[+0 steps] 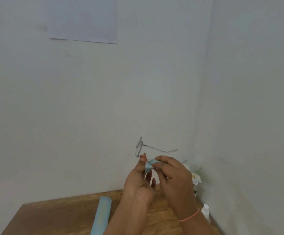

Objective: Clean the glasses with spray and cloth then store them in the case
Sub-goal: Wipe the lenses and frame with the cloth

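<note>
I hold thin-framed glasses up in front of the wall, one temple arm pointing right. My left hand pinches the frame near its lower lens with thumb and forefinger. My right hand presses a small light blue cloth against the lens, which the cloth hides. A long light blue glasses case lies on the wooden table, left of my forearms. A small white spray bottle stands at the table's right edge, partly behind my right wrist.
White flowers stand in the far right corner of the table, behind my right hand. A sheet of paper hangs on the wall above. Walls close in the table at the back and right.
</note>
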